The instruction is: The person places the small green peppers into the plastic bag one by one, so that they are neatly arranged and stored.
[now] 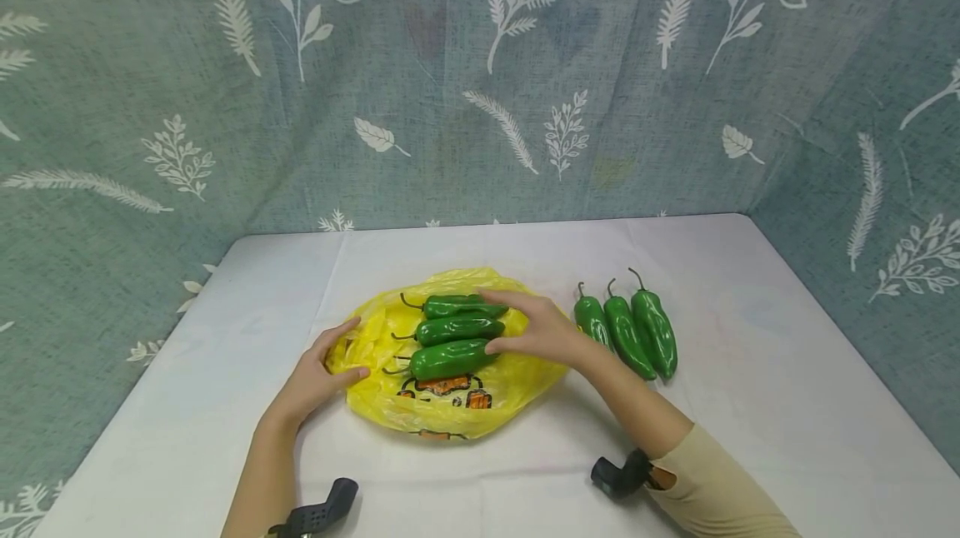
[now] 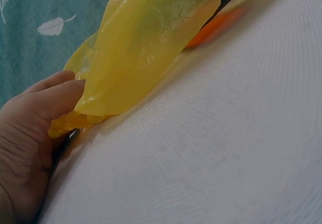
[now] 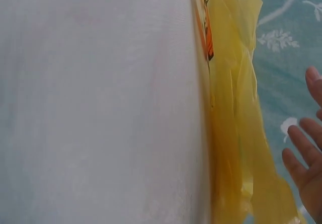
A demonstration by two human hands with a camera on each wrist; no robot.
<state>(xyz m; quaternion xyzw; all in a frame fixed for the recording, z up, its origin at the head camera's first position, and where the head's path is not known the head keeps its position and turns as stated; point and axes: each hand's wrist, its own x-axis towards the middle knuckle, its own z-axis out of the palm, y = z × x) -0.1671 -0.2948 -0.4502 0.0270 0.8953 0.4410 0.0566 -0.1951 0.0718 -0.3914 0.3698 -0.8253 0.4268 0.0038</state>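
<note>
A yellow plastic bag with orange and black print lies spread on the table. On top of it, three green peppers are lined up with stems to the left; a further thin stem shows between the lower two. My left hand is at the bag's left edge, thumb and fingers apart, fingertips touching the plastic; the left wrist view shows the bag's edge against them. My right hand reaches over the right ends of the peppers, thumb and fingers spread. In the right wrist view its fingers are extended.
Three more green peppers lie side by side on the white tablecloth, right of the bag and beyond my right forearm. A grey-green curtain with white leaf prints hangs behind the table. Both wrists wear small black cameras.
</note>
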